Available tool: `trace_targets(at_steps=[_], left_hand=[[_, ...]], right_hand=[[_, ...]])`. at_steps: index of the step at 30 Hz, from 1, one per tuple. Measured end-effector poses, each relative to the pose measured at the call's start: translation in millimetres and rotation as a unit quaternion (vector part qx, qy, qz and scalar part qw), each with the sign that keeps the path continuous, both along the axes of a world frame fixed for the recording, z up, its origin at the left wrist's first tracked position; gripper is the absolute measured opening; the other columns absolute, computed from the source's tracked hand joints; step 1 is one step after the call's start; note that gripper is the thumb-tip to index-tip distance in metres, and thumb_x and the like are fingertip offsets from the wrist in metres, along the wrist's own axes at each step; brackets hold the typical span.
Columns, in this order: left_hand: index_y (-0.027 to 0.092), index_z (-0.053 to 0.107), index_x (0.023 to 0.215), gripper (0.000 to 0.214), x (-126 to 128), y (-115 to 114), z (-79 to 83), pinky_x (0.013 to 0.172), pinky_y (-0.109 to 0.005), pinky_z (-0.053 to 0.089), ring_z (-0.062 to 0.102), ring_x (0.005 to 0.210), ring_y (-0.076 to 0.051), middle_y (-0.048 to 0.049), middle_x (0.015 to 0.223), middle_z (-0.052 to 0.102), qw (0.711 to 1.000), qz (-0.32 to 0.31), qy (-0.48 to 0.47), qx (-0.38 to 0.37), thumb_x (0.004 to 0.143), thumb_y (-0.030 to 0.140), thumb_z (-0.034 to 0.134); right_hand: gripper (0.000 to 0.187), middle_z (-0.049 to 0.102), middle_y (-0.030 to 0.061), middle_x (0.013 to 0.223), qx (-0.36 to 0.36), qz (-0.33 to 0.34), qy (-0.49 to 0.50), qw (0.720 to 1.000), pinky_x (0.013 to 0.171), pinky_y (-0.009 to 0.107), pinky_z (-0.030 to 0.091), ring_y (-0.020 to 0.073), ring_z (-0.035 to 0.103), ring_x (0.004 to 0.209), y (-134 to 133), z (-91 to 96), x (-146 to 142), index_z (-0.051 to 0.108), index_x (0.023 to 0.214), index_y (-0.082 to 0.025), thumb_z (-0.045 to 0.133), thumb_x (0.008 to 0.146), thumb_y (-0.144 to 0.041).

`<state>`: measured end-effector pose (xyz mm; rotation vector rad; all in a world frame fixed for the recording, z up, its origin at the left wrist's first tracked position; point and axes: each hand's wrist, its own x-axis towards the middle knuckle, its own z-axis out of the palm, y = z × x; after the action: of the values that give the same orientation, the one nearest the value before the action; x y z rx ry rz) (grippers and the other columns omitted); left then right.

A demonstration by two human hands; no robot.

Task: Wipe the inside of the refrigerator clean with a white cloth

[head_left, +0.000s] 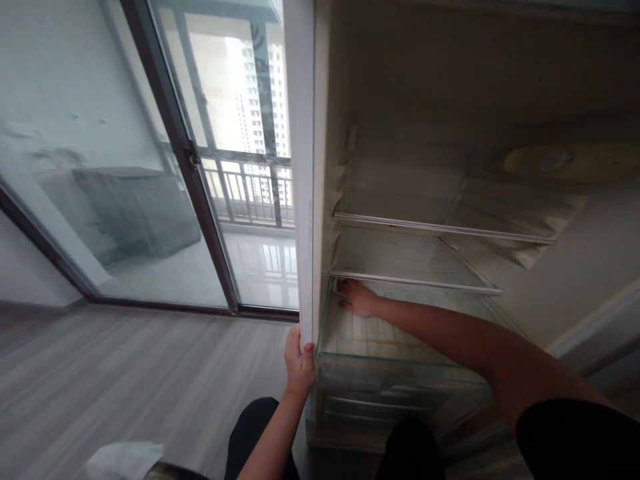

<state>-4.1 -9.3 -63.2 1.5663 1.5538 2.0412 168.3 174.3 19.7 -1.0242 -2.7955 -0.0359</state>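
Where right hand [357, 298] reaches, glass shelf [395, 339] looks green-edged.

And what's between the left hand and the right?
In the head view, the fridge wall and part of the lowest shelf lie between the left hand and right hand.

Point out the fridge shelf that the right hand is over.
The lowest shelf, the glass one right above the drawer: the right hand is over it, while the middle shelf and top shelf sit above the hand.

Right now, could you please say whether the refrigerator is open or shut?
The refrigerator is open: shelves show, and the right hand is inside.
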Motion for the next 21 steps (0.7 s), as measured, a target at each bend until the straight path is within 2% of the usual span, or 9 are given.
trace_targets(at_steps=[7,14,21], left_hand=[[0.017,0.067,0.106,0.066,-0.9,1.6,-0.5,0.086,-0.041,0.051,0.064,0.097,-0.028,-0.0108,0.098,0.066,1.0,0.002,0.006,0.002,0.094,0.074,0.035],[0.018,0.067,0.107,0.066,-0.9,1.6,-2.9,0.085,-0.04,0.052,0.064,0.095,-0.027,-0.0099,0.097,0.067,1.0,0.0,0.007,0.009,0.094,0.074,0.035],[0.017,0.066,0.104,0.068,-0.7,1.9,-4.1,0.084,-0.04,0.052,0.064,0.095,-0.027,-0.0106,0.097,0.066,1.0,0.005,0.013,0.008,0.094,0.075,0.033]], right_hand=[[0.061,0.054,0.0218,0.145,-0.002,0.009,0.011,1.0,0.111,0.048,0.042,0.0349,0.049,0.132,5.4,-8.0,1.4,0.055,0.146,-0.009,0.065,0.093,-0.037],[0.062,0.052,0.0229,0.148,-0.008,0.016,0.001,1.0,0.114,0.049,0.04,0.0357,0.046,0.137,3.5,-5.2,0.9,0.054,0.148,-0.007,0.065,0.093,-0.035],[0.061,0.054,0.0242,0.144,0.002,0.007,0.01,1.0,0.109,0.05,0.044,0.0373,0.049,0.133,3.6,-8.6,0.7,0.055,0.146,-0.006,0.066,0.092,-0.034]])
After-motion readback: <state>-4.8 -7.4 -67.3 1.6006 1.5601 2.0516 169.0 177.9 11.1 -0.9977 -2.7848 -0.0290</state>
